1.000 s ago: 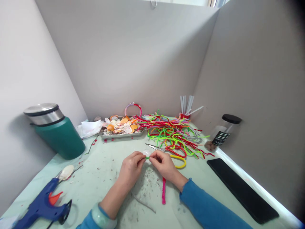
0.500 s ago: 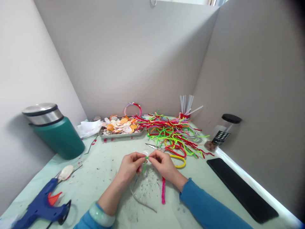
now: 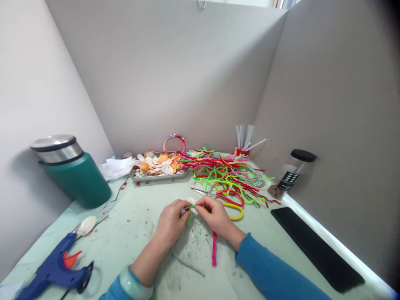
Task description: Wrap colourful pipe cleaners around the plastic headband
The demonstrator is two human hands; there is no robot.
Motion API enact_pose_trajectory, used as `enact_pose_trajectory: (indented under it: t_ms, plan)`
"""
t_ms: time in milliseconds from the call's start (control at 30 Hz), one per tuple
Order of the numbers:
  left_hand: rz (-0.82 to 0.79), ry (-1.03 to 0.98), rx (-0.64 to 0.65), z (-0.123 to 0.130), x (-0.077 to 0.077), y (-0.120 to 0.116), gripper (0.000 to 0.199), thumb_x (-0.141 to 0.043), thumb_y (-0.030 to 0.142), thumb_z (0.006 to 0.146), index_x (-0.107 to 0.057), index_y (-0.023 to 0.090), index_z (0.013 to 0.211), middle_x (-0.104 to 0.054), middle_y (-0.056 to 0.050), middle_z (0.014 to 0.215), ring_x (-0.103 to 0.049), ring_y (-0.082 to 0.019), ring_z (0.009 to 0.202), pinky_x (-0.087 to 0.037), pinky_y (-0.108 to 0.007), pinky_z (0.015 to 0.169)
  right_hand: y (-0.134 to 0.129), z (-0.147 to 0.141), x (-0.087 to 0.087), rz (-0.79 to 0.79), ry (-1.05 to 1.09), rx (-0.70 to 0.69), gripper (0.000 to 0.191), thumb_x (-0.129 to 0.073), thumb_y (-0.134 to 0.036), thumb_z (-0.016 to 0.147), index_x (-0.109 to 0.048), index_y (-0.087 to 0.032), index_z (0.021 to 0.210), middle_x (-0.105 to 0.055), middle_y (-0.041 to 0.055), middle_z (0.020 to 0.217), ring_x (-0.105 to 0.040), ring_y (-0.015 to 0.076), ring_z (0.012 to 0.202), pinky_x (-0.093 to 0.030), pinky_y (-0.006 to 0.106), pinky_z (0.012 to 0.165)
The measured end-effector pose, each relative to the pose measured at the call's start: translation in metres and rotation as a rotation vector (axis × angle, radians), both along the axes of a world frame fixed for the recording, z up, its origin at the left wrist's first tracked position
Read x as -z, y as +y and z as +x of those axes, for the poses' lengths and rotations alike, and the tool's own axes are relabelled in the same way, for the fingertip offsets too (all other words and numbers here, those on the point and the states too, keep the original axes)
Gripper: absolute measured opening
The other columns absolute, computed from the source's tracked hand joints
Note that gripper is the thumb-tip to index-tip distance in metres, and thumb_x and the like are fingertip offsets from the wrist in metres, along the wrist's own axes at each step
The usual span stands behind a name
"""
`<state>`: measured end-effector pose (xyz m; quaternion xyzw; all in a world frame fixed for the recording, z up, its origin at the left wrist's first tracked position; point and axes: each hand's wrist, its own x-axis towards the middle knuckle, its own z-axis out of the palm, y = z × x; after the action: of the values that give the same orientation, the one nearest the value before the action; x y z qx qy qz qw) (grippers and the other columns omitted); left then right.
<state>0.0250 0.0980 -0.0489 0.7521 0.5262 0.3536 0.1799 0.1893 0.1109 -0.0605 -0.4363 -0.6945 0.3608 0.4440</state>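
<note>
As a person bends to close handiwork at a pale green bench [image 3: 125,250], the left hand [image 3: 172,218] and right hand [image 3: 214,212] almost meet over its middle, a green stem [image 3: 191,206] between them. Thumb and forefinger of the left hand are closed on one side of it; those of the right hand pinch the other. A green end hangs below the left fingertips. Blue sleeves [image 3: 265,264] cover both arms, with a pale band [image 3: 133,283] at the left wrist.

Just beyond the right hand lie scissors [image 3: 231,198] with red and yellow handles, touching a tangle of bright stems [image 3: 225,171]. A pink strip [image 3: 214,252] runs out from under the right hand; a grey cord [image 3: 189,266] curves across the bench nearby. Behind, a metal tray [image 3: 162,178] holds shells [image 3: 167,168], and a pink hoop [image 3: 184,146] stands at its back edge. At left are a green bottle [image 3: 79,179] and a blue glue gun [image 3: 59,262]. At right, a black-lidded jar [image 3: 289,179] leans near a black slab [image 3: 315,248].
</note>
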Motion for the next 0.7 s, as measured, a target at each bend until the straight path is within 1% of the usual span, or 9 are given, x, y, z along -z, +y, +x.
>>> enact_pose_trajectory:
  t_ms: [133, 267, 433, 533, 600, 700]
  plan:
    - [0.003, 0.019, 0.002, -0.0006, -0.0010, -0.0009, 0.024, -0.052, 0.014, 0.075, -0.068, 0.021, 0.090, -0.066, -0.003, 0.082, -0.058, -0.014, 0.072, -0.042, -0.023, 0.066, 0.0002, 0.0006, -0.0009, 0.005, -0.002, 0.003, 0.009, -0.054, -0.022, 0.078, -0.059, -0.016, 0.073, -0.052, -0.0026, 0.060, -0.045, 0.0100, 0.055, -0.034, 0.021, 0.051]
    - [-0.018, 0.001, -0.002, -0.0007, -0.0018, -0.0006, 0.024, -0.052, 0.014, 0.077, -0.070, 0.022, 0.090, -0.068, -0.003, 0.083, -0.060, -0.014, 0.074, -0.042, -0.024, 0.069, 0.0002, 0.0008, -0.0013, -0.002, 0.000, -0.004, 0.010, -0.054, -0.023, 0.078, -0.059, -0.015, 0.074, -0.052, -0.0029, 0.060, -0.044, 0.0098, 0.054, -0.034, 0.021, 0.050]
    - [-0.077, -0.071, -0.001, 0.0000, -0.0048, -0.0001, 0.022, -0.052, 0.020, 0.077, -0.072, 0.022, 0.086, -0.070, -0.004, 0.080, -0.061, -0.016, 0.072, -0.042, -0.024, 0.066, 0.0000, 0.0012, -0.0008, -0.003, 0.001, -0.009, 0.011, -0.054, -0.024, 0.079, -0.059, -0.016, 0.074, -0.050, -0.0034, 0.058, -0.043, 0.0095, 0.053, -0.033, 0.020, 0.049]
    - [-0.133, -0.140, -0.032, 0.0007, -0.0063, 0.0003, 0.020, -0.055, 0.024, 0.075, -0.073, 0.020, 0.081, -0.071, -0.004, 0.080, -0.061, -0.017, 0.071, -0.042, -0.024, 0.065, -0.0007, 0.0010, -0.0014, 0.003, 0.005, -0.007, 0.011, -0.055, -0.024, 0.078, -0.060, -0.016, 0.073, -0.050, -0.0034, 0.058, -0.042, 0.0095, 0.052, -0.032, 0.021, 0.049]
    - [-0.176, -0.192, -0.055, 0.0009, -0.0060, 0.0009, 0.019, -0.056, 0.026, 0.074, -0.073, 0.019, 0.078, -0.071, -0.004, 0.076, -0.060, -0.016, 0.067, -0.042, -0.024, 0.062, -0.0017, 0.0006, -0.0024, 0.004, 0.013, -0.010, 0.011, -0.055, -0.024, 0.078, -0.060, -0.016, 0.072, -0.050, -0.0035, 0.057, -0.042, 0.0094, 0.052, -0.032, 0.020, 0.049]
    - [-0.249, -0.244, -0.072, 0.0009, -0.0047, 0.0016, 0.022, -0.056, 0.030, 0.072, -0.073, 0.017, 0.076, -0.068, -0.003, 0.065, -0.054, -0.014, 0.056, -0.038, -0.022, 0.052, -0.0027, 0.0001, -0.0038, 0.002, 0.018, -0.021, 0.011, -0.056, -0.024, 0.077, -0.060, -0.016, 0.071, -0.050, -0.0036, 0.056, -0.042, 0.0093, 0.052, -0.031, 0.020, 0.048]
